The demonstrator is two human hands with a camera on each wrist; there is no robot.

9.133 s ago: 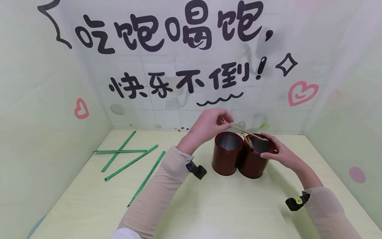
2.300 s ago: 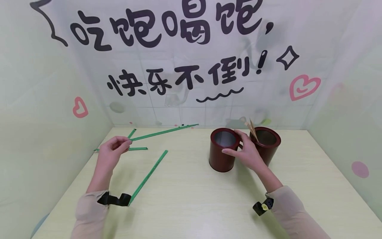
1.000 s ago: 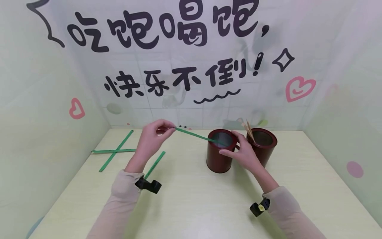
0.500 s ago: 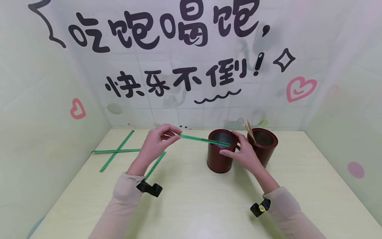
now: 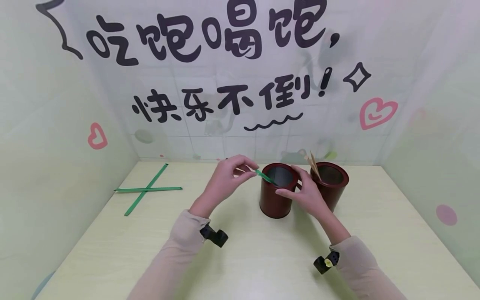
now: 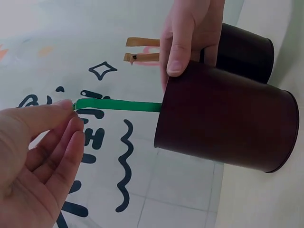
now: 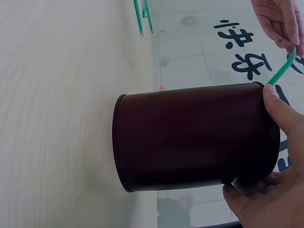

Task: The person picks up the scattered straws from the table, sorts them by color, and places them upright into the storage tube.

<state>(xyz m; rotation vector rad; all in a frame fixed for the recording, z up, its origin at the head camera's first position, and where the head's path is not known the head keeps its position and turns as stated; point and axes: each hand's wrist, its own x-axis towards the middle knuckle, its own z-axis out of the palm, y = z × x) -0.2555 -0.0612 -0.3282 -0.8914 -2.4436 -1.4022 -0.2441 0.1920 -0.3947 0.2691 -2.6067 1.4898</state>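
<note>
My left hand (image 5: 225, 181) pinches the upper end of a flat green strip (image 6: 121, 105), slim like a wrapped straw, between thumb and forefinger. The strip's lower part goes inside the near dark red can (image 5: 275, 204) and is hidden there. My right hand (image 5: 309, 196) grips this can near its rim, thumb on the near side and fingers round the back. The can stands upright on the table. Two more green strips (image 5: 157, 175) lie crossed on the table at the left.
A second dark red can (image 5: 333, 193) stands behind my right hand, with several thin tan strips (image 6: 142, 42) sticking out of its top. A pale wood table (image 5: 255, 266) is bounded by a printed back wall (image 5: 232, 125) and plain side walls.
Over the last second my left hand moves right towards the can, and the green strip passes deeper inside. My right hand stays in place. The strip near my left forearm is now hidden behind it.
</note>
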